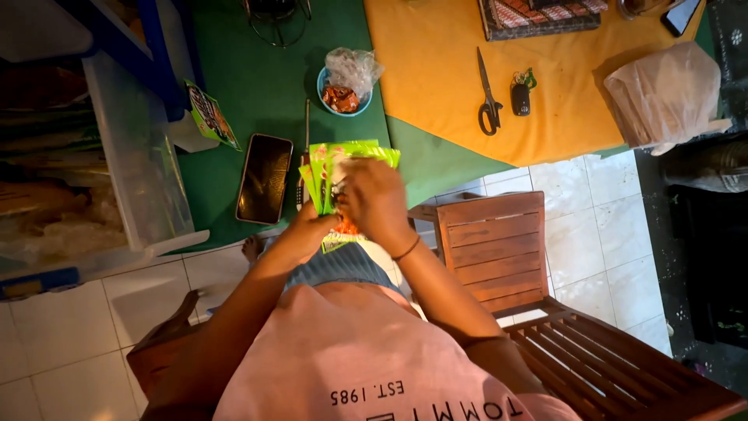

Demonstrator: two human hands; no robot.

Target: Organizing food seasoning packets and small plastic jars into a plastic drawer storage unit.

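Note:
Both my hands hold a fanned stack of green snack packets (343, 160) over the near edge of the green table (257, 86). My left hand (312, 226) grips the stack from below. Over the front of the packets lies my right hand (375, 201), fingers closed on them. A thin band circles my right wrist.
A black phone (265, 178) lies on the table left of the packets. A blue bowl (343, 92) holds wrapped sweets. Scissors (488, 95) and a key fob (520, 93) rest on the orange cloth (436, 70). A wooden chair (499, 249) stands to my right, plastic bins (132, 148) to my left.

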